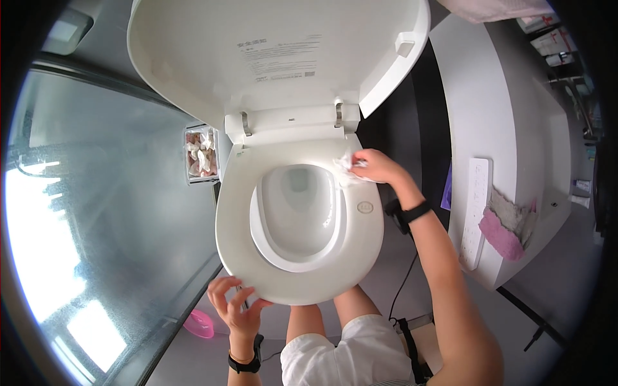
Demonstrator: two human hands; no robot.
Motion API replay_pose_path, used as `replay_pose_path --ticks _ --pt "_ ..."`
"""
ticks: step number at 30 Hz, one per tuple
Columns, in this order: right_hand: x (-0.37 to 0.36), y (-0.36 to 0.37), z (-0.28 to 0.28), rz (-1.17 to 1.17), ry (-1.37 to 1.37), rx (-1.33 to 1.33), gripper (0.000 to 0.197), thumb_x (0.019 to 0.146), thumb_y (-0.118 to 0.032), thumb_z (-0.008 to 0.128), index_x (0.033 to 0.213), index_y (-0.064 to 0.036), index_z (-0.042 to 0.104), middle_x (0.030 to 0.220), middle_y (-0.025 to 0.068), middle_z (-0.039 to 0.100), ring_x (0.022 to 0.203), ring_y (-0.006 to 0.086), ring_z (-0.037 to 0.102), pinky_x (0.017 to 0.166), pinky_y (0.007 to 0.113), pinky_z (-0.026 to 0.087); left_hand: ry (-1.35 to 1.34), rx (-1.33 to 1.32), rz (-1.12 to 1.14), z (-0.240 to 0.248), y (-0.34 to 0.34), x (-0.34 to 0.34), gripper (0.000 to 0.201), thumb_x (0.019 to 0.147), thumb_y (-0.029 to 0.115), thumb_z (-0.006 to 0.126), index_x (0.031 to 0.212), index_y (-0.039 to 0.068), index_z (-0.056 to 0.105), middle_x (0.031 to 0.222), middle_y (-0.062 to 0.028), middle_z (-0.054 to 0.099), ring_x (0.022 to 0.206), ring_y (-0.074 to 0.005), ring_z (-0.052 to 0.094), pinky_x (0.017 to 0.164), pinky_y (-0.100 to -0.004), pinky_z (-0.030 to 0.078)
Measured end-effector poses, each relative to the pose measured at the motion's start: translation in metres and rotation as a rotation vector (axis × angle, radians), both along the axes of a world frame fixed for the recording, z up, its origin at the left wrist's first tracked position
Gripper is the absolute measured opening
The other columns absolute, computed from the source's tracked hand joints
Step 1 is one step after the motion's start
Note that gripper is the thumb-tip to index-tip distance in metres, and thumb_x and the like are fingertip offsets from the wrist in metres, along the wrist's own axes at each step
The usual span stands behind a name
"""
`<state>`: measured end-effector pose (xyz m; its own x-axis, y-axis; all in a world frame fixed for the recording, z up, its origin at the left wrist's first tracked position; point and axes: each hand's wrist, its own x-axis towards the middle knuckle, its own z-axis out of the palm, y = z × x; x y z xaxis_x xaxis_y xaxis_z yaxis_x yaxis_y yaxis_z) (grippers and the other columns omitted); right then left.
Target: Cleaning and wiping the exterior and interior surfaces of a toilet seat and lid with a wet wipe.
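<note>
In front of me stands a white toilet with its lid (277, 38) raised and its seat (235, 212) lowered. My right hand (380, 168) pinches a crumpled white tissue (346, 168) and presses it on the seat's back right part, beside the bowl opening. At the front left edge of the seat is my left hand (235, 305), its fingers half curled and apart, with fingertips at the rim. A thin dark and silvery strip shows between those fingers; what it is I cannot make out. Inside the bowl (299, 212) a little water shows.
A bin (188, 174) with used tissues stands left of the toilet, beside a glass panel (122, 193). A pink plastic thing (199, 324) lies on the floor. On the right, a white cabinet (476, 77) bears a white remote-like panel (476, 212) and pink and grey cloths (501, 235).
</note>
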<state>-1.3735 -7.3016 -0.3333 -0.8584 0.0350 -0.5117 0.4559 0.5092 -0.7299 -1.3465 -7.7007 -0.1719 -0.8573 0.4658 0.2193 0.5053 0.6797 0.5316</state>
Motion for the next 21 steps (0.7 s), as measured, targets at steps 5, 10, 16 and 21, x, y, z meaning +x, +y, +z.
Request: replay_pose_path --ticks 5,10,16,21 --pt "-0.032 -0.004 -0.075 -0.052 0.136 0.403 0.029 0.082 -0.019 0.062 0.104 0.0003 0.058 0.096 0.0132 0.064 0.085 0.0212 0.063 0.074 0.034 0.048 -0.061 -0.101 -0.011 -0.017 -0.021 0.035 0.043 0.060 0.038 0.080 0.092 0.017 0.060 0.102 -0.0027 0.053 0.096 -0.0260 0.052 0.081 -0.0412 0.041" --pt "-0.040 0.021 -0.092 -0.979 -0.036 -0.436 0.022 0.086 -0.017 0.059 0.100 0.0001 0.058 0.091 0.0089 0.062 0.088 0.0213 0.061 0.075 0.034 0.050 -0.206 -0.106 0.028 -0.022 -0.027 0.049 0.047 0.057 0.029 0.085 0.096 0.018 0.061 0.104 -0.0036 0.053 0.098 -0.0272 0.051 0.085 -0.0433 0.040" --pt "-0.129 0.000 -0.085 -1.588 0.154 -1.040 0.022 0.090 -0.001 0.045 0.111 0.0025 0.051 0.111 0.0112 0.056 0.103 0.0236 0.057 0.086 0.035 0.050 -0.331 -0.084 0.023 -0.020 -0.035 0.041 0.040 0.059 0.020 0.079 0.094 0.011 0.062 0.098 -0.0075 0.056 0.095 -0.0301 0.052 0.086 -0.0446 0.039" --pt "-0.160 0.022 -0.075 -1.867 0.251 -0.871 0.025 0.086 0.005 0.044 0.111 0.0030 0.049 0.110 0.0142 0.056 0.096 0.0267 0.060 0.078 0.039 0.054 -0.277 -0.036 0.066 -0.019 -0.037 0.024 0.036 0.062 0.016 0.075 0.094 0.008 0.060 0.097 -0.0087 0.057 0.093 -0.0307 0.052 0.085 -0.0439 0.039"
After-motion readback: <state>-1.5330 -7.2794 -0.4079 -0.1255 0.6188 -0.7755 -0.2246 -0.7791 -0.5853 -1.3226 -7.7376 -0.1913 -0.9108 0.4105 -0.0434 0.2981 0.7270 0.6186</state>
